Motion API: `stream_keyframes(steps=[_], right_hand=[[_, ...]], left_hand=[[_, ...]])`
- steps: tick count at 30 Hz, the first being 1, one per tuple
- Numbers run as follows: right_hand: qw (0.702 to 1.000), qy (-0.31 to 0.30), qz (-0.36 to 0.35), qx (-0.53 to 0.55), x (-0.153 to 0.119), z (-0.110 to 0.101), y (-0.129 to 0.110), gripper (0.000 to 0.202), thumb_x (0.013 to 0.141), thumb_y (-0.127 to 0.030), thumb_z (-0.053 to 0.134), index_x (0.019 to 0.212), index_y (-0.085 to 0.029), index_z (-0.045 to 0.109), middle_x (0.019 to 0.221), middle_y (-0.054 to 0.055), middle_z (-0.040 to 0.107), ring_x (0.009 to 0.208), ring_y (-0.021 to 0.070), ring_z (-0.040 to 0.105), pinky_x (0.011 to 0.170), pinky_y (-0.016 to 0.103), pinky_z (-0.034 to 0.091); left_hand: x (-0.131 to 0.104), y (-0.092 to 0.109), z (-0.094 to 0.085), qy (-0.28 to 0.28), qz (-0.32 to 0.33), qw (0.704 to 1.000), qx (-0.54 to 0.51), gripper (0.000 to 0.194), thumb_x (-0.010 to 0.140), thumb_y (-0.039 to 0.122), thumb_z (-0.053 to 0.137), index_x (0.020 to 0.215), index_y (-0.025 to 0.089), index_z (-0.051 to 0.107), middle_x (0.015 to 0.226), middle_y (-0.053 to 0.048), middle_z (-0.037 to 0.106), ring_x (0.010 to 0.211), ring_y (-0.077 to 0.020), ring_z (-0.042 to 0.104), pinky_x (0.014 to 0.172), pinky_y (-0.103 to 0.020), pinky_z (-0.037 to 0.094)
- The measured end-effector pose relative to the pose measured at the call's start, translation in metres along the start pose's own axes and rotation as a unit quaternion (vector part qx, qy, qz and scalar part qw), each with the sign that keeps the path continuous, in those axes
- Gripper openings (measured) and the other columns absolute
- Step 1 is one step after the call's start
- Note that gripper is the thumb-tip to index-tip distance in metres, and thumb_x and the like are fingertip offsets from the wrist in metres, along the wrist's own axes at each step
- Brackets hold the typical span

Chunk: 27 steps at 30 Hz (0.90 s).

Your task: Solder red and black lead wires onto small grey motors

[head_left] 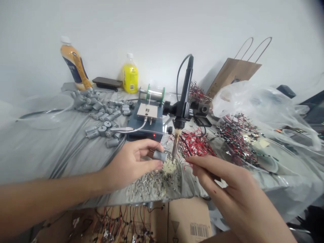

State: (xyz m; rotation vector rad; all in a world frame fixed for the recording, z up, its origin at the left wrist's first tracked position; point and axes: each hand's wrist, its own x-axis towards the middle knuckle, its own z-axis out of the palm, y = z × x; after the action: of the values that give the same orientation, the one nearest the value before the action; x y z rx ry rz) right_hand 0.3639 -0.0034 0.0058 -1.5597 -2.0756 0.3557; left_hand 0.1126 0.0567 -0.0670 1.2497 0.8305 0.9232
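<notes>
A small grey cylindrical motor [160,155] is held between the thumb and fingers of my left hand [129,165], its end turned toward the soldering iron. The soldering iron [186,91] is clamped in a black stand, tip [174,148] down, just right of the motor and apart from it. My right hand [225,179] is closed in a pinch on a thin red wire [186,164], right of the tip; most of the wire is hidden by the fingers. Below the tip lies a pale yellow pad [169,167] with dark specks and solder bits around it.
Behind the motor stands a blue solder feeder [144,126] with a solder spool [155,95]. Grey motors [101,113] are heaped left. Red wires [197,143] and red-black wires [235,138] lie right. Bottles [130,76], a paper bag [233,72] and a cardboard box [189,216] surround the work.
</notes>
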Motion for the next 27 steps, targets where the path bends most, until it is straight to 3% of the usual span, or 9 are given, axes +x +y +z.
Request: stream_keyframes(steps=[3, 8, 14, 19, 23, 27], right_hand=[[1.000, -0.023, 0.000, 0.004, -0.002, 0.002, 0.001, 0.024, 0.106, -0.034, 0.058, 0.124, -0.033, 0.075, 0.111, -0.005, 0.082, 0.094, 0.0122, 0.079, 0.076, 0.018, 0.061], [0.999, -0.006, -0.034, 0.010, -0.002, -0.003, -0.002, 0.016, 0.104, -0.036, 0.064, 0.100, -0.030, 0.078, 0.086, -0.007, 0.079, 0.067, 0.0086, 0.073, 0.059, 0.014, 0.055], [0.997, 0.038, -0.057, -0.027, -0.002, -0.007, -0.006, 0.014, 0.101, -0.025, 0.064, 0.103, -0.031, 0.076, 0.088, -0.010, 0.080, 0.068, 0.0061, 0.073, 0.063, 0.010, 0.056], [0.995, 0.094, -0.042, 0.010, -0.003, 0.001, -0.006, 0.014, 0.099, -0.028, 0.068, 0.108, -0.035, 0.076, 0.095, -0.013, 0.082, 0.077, 0.0065, 0.078, 0.063, 0.007, 0.056], [0.986, 0.155, -0.052, 0.029, -0.003, 0.005, -0.009, 0.013, 0.095, -0.024, 0.070, 0.097, -0.035, 0.077, 0.080, -0.012, 0.078, 0.059, 0.0068, 0.069, 0.057, 0.012, 0.056], [0.985, 0.163, -0.060, 0.015, -0.001, 0.004, -0.013, 0.014, 0.095, -0.021, 0.069, 0.096, -0.033, 0.074, 0.078, -0.008, 0.075, 0.058, 0.0101, 0.065, 0.057, 0.019, 0.055]], left_hand=[[-0.002, 0.004, 0.003, -0.013, -0.019, 0.999, -0.027, 0.032, 0.088, 0.025, 0.088, 0.117, 0.021, 0.074, 0.098, -0.002, 0.082, 0.091, -0.0150, 0.079, 0.089, -0.022, 0.066], [-0.005, 0.011, 0.009, 0.004, -0.013, 0.999, -0.046, 0.023, 0.086, 0.021, 0.088, 0.107, 0.019, 0.078, 0.083, 0.001, 0.083, 0.076, -0.0126, 0.080, 0.074, -0.013, 0.067], [-0.009, 0.016, 0.012, 0.005, 0.011, 0.998, -0.064, 0.021, 0.085, 0.016, 0.087, 0.104, 0.021, 0.080, 0.084, 0.004, 0.082, 0.074, -0.0128, 0.080, 0.068, -0.014, 0.069], [-0.010, 0.018, 0.013, 0.014, 0.028, 0.997, -0.071, 0.022, 0.083, 0.014, 0.088, 0.103, 0.019, 0.080, 0.082, 0.003, 0.082, 0.074, -0.0160, 0.081, 0.063, -0.018, 0.070], [-0.010, 0.020, 0.012, 0.015, 0.022, 0.998, -0.053, 0.022, 0.083, 0.017, 0.089, 0.103, 0.018, 0.080, 0.080, 0.001, 0.082, 0.063, -0.0152, 0.079, 0.060, -0.016, 0.068], [-0.012, 0.020, 0.010, 0.021, 0.011, 0.999, -0.033, 0.025, 0.081, 0.023, 0.092, 0.103, 0.020, 0.081, 0.083, 0.000, 0.082, 0.061, -0.0168, 0.079, 0.060, -0.018, 0.068]])
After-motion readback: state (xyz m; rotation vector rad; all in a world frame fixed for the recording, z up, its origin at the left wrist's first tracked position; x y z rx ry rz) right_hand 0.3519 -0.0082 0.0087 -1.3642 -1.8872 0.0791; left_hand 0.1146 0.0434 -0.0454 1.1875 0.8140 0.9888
